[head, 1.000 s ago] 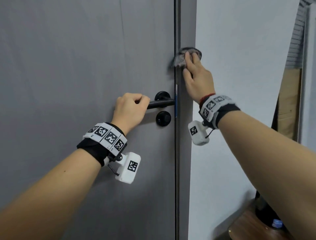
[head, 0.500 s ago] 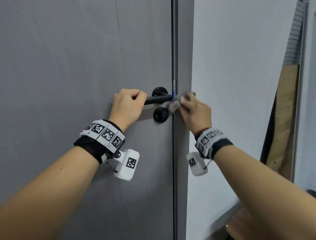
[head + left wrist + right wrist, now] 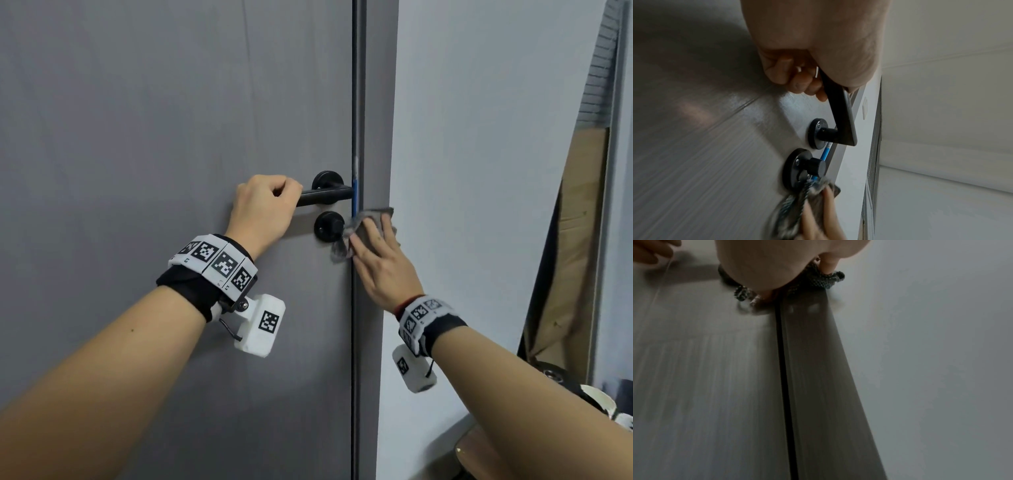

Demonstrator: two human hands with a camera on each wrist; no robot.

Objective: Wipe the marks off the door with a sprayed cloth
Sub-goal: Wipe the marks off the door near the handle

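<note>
Floor corner: low at the right edge of the head view, a round brown top (image 3: 479, 455) and some white and dark items, too cut off to name.
Board: a brown board (image 3: 568, 246) leans against the wall (image 3: 479, 137), well right of the door.
Left arm: reaches up and forward from the lower left, a tagged band on the wrist.
Left grip: the left hand (image 3: 265, 209) is curled round the free end of the black handle (image 3: 325, 197); the left wrist view shows the fingers (image 3: 803, 82) wrapped under the lever.
Right arm: comes in from the lower right, wrist also banded.
Right grip: the right hand (image 3: 380, 263) lies flat, fingers straight, pressing the cloth (image 3: 356, 233) onto the surface.
Cloth: grey, bunched, spread across the gap between door (image 3: 154, 137) and frame (image 3: 376, 102), just below the handle.
In the way: the round lock knob (image 3: 329, 226) sits right at the cloth's left edge, touching it or nearly so.
Mark: a blue streak (image 3: 355, 198) runs down the door's edge, from beside the handle to the cloth's top.
Blur: both wrist views are smeared along the door.
</note>
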